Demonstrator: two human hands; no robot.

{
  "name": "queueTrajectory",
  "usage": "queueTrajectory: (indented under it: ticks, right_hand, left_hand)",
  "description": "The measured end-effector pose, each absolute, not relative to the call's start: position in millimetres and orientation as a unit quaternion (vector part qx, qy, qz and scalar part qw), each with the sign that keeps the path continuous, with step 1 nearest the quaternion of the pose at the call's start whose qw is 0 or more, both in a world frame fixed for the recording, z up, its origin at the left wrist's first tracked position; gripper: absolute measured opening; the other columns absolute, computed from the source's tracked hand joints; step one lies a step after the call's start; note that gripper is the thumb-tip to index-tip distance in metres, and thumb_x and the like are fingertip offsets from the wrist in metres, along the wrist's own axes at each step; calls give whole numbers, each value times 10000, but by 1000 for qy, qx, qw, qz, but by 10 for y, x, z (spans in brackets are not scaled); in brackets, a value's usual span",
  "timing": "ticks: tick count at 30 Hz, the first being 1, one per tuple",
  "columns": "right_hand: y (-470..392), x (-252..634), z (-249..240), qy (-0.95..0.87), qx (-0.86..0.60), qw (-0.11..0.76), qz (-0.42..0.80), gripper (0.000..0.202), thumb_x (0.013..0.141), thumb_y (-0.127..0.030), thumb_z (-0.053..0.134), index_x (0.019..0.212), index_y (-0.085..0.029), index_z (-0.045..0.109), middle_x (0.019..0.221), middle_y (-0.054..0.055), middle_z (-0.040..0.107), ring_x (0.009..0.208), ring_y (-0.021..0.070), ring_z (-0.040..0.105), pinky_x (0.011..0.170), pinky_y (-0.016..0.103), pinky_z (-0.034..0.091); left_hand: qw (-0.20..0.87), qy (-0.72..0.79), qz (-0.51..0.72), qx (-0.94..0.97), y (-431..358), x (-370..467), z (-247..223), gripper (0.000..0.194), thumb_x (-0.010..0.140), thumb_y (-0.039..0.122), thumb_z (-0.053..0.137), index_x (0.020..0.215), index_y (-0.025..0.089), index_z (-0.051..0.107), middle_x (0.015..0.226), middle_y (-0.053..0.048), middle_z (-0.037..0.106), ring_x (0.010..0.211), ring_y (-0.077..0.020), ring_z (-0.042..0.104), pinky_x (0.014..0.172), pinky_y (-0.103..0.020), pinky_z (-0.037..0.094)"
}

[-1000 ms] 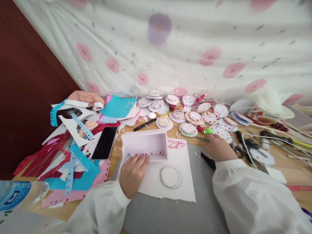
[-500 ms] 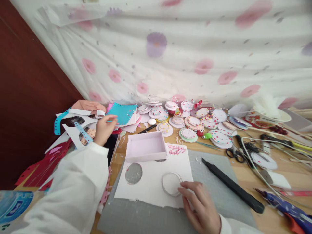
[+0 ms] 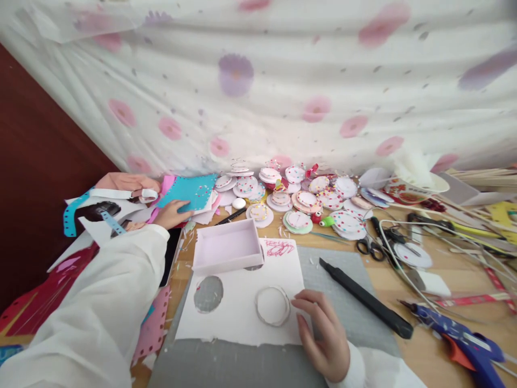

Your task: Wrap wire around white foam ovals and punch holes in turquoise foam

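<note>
Curtain of white fabric printed with pink and purple flowers spans the upper frame. Below it, light wooden tabletop, visible mainly at right. Grey cutting mat at bottom centre. White sheet with torn-looking edges and red scribble lies on the mat, centre of frame; a round hole at its left shows grey. Blue glue gun with orange trigger: lower right, on the wood. Shallow open lilac box: centre, over the sheet's upper left part. Black utility knife: diagonal, right of centre, reaching from the mat onto the wood. Stacked turquoise paper with a punched edge: left of centre, near the curtain. Hands well apart. Right hand, lower centre-right: thumb and fingers spread, nothing seen between them, over the sheet's lower right edge. Left hand, left of centre: fingers over the lower edge of the turquoise paper; cannot tell whether they pinch it. Thin silvery wire ring lies on the sheet just beside the right fingertips; contact cannot be told. Small black-handled scissors: right of centre. Smallest noted: white egg-shaped ball, above the box.
</note>
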State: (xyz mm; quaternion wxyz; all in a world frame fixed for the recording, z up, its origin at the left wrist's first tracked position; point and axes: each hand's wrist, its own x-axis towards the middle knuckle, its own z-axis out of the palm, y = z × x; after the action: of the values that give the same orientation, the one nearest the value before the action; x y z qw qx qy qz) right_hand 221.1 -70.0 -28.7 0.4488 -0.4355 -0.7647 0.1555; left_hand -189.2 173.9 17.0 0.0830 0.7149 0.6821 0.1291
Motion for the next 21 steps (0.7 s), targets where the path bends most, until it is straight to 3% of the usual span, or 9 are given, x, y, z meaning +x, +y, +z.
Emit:
queueTrajectory:
  ticks: [5,9,15,21]
  right_hand:
    - [-711,2207,-272,-775,-419,437,179,321,803,-99,477,1099,-192,559,1026,122,568,918,235,597,740,380,544]
    - [-699,2207,-240,-761,-434,449,178,284,815,-101,466,1061,-199,568,1009,111,570,924,231,597,745,372,541]
    - [-587,2228,-25,-763,-433,457,147,282,817,-60,466,1042,-198,563,1018,108,558,944,218,578,773,363,514]
    - [-209,2028,352,-832,-378,392,110,322,840,-92,455,1130,-198,544,1148,127,584,976,212,584,816,378,489]
  left_hand:
    - [77,636,100,761,1729,-1841,234,486,782,464,498,1144,169,631,1079,-98,635,958,-235,608,918,-334,446]
    - [65,607,90,787,1731,-1804,239,423,814,451,455,1059,172,655,1153,-117,624,1113,-261,552,1014,-354,379]
    - [71,602,64,793,1686,-1792,268,585,730,529,553,1195,174,578,1260,-115,605,1163,-293,538,987,-359,397]
    - [77,621,70,777,1681,-1757,428,351,763,451,537,963,213,699,1041,-50,719,966,-254,635,863,-309,447]
